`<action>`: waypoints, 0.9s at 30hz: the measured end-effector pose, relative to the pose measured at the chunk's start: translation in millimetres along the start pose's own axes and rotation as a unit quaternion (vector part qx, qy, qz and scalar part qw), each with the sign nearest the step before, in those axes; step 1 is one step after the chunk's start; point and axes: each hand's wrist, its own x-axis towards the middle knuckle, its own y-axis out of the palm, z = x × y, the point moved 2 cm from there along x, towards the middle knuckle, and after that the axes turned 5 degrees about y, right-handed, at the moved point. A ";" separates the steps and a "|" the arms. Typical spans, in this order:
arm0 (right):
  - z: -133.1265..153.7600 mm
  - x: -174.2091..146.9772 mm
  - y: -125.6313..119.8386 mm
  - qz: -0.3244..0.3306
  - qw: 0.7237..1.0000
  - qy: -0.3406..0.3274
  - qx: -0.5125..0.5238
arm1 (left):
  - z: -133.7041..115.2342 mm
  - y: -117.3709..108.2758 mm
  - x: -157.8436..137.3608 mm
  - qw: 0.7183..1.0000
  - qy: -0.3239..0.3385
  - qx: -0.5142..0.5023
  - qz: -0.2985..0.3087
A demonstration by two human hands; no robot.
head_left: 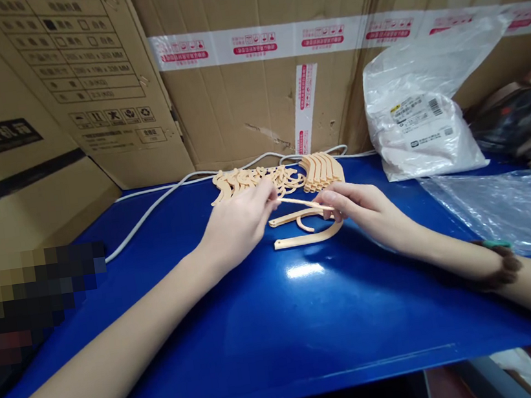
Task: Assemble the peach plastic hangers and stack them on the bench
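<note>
Stick, thin and tan, is held up over a blue table by two hands. Its left end is pinched by the left hand, and the part near its right end is gripped by the fingers of the right hand. Just below, a long bent strip and a small hook are seen; whether the strip is touched by the right hand cannot be told. Behind the hands, a pile of curvy bits is set beside a neat stack of bent bits. A white bag is seen at the right, near a clear plastic sheet.
</note>
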 end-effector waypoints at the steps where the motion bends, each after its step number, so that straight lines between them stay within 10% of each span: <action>1: 1.0 -0.4 0.3 0.002 1.000 -0.001 0.010 | 2.3 -1.8 0.2 1.000 -0.019 0.007 -0.010; 6: 0.4 -1.2 5.1 0.025 0.990 0.034 0.138 | 3.0 -3.8 -0.9 0.998 -0.060 -0.008 -0.016; 17: 16.6 -13.0 19.9 0.127 0.969 0.029 0.212 | -36.0 -2.1 -9.6 0.981 0.090 -0.093 0.142; 23: 12.5 -11.4 13.3 0.079 0.995 -0.057 0.013 | -30.0 -0.9 -7.1 0.987 -0.041 -0.094 0.120; 27: 10.4 -12.5 15.8 0.095 0.953 -0.186 -0.218 | -19.6 5.7 -5.7 0.978 -0.151 -0.086 0.114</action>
